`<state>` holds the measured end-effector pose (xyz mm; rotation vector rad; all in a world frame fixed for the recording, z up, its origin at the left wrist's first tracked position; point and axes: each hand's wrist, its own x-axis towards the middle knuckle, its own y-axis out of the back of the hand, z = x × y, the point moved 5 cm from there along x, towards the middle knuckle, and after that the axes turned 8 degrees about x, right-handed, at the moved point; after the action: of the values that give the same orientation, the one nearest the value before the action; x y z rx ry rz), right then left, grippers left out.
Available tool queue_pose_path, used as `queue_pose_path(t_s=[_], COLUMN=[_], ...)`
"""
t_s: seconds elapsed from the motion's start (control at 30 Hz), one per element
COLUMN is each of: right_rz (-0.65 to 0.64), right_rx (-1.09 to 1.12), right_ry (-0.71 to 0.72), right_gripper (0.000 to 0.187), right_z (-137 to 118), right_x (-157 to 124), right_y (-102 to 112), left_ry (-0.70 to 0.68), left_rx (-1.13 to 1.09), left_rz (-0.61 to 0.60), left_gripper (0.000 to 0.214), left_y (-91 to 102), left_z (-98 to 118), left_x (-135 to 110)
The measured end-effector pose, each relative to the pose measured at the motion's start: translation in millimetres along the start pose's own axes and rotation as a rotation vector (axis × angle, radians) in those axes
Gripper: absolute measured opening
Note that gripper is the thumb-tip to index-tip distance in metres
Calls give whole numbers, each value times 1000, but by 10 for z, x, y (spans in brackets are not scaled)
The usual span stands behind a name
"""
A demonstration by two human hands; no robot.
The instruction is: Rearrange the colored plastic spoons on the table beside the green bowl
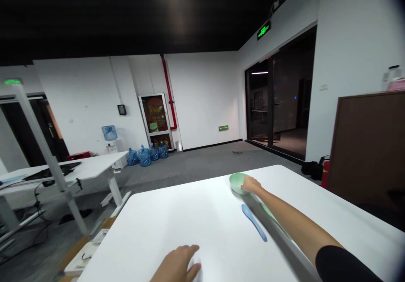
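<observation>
My right hand reaches far across the white table and its fingers close on the rim of a pale green bowl near the far edge. A blue spoon lies on the table just left of my right forearm. A green flat object, partly hidden, shows under that forearm. My left hand rests flat on the table near the front edge, fingers stretched out, holding nothing.
A brown cabinet stands at the right. A second white desk with a metal frame stands at the left. Water bottles and a dispenser stand by the far wall. Grey floor lies beyond the table.
</observation>
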<state>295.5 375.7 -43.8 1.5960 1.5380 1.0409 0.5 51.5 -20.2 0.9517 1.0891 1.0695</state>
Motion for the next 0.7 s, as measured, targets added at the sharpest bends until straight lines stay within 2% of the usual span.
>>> queue_pose_path(t_s=[0.1,0.23,0.37,0.43,0.5,0.57,0.7], right_rz=[-63,-16,-33,-52,-114,-116,-195], right_rx=[-24,-16,20,62,98,90,55], right_ry=[-64,-43,38,99,134,131,127], right_gripper=[43,39,31,32,36,31,26], right_z=[-35,-148,-218,-244,-256,-242,-197], right_x=[-22,-146,-518,-791,-1068,-1298,-1557], right_y=[8,269,571,632,571,451,96], left_ry=[-1,-16,-20,-26,-33,-38,-46], left_rx=[-21,-27,0,-2,-2,3,1], left_rz=[13,26,9,17,27,31,37], left_gripper=[54,54,55,54,53,54,54], left_y=[-29,-26,17,46,63,64,51], left_z=[-38,-39,16,44,60,60,46], left_x=[37,57,29,5,-20,-47,-92])
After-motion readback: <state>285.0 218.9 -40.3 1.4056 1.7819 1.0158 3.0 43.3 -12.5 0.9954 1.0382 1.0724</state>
